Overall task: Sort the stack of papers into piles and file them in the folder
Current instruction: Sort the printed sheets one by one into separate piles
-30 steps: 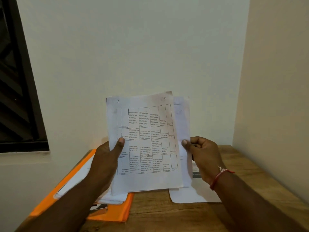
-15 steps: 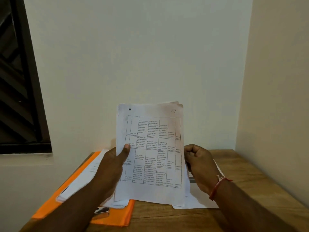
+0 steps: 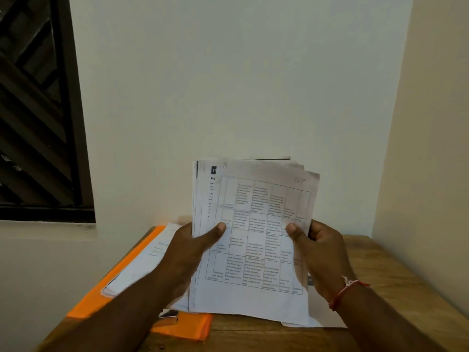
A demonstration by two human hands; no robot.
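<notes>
- Stack of white printed paper sheets [image 3: 253, 297]: held upright in the air above the brown wooden bench [image 3: 380, 262], between your 2 hands. Its long axis runs up and down. The front sheet, ruled as a table [image 3: 258, 224], sits skewed clockwise off the sheets behind it.
- Left hand [image 3: 187, 252]: grips the stack's left edge with the thumb across the front face; the fingers are hidden behind.
- Right hand [image 3: 322, 252]: grips the right edge in the same way.
- Flat orange card folder [image 3: 187, 326]: lies on the bench below and left of the stack. Its long axis slants away towards the wall.
- Pile of white sheets [image 3: 142, 265]: rests on the folder, just beside your left forearm.
- Loose white sheet [image 3: 324, 320]: lies flat on the bench under your right wrist.
- Judgement: the folder pile lies down and left, nearer your left hand, and the loose sheet is nearer your right.
</notes>
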